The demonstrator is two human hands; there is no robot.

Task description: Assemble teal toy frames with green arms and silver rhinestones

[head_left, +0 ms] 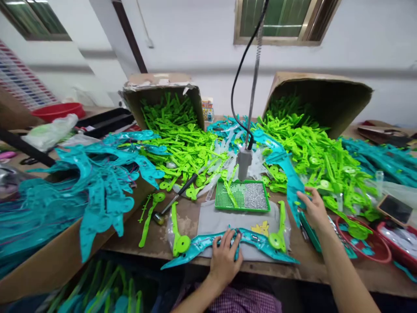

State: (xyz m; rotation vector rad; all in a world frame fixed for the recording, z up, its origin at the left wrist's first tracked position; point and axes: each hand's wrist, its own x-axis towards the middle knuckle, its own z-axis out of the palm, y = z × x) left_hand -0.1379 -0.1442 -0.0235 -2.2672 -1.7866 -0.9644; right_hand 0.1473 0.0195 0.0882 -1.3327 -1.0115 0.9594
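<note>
A teal bow-shaped plastic shell (198, 243) lies across the near edge of the table, a lime-green limb (180, 243) at its left end and another green limb (276, 239) at its right. My left hand (226, 256) grips its middle, fingers over the top. Off to the right, my right hand (314, 208) pinches the lower end of a second teal shell (288, 174), which stands tilted against the green pile. Between the hands and the piles sits a green tray (220, 204) of small metal screws (256, 195). A grey electric screwdriver (243, 164) hangs above it.
Two cardboard boxes (130, 89) (355, 84) spill green limbs (192, 143) over the table. Teal shells (107, 174) heap up at left. A hammer (177, 195) lies left of the tray. Red bowls (386, 252) stand at right.
</note>
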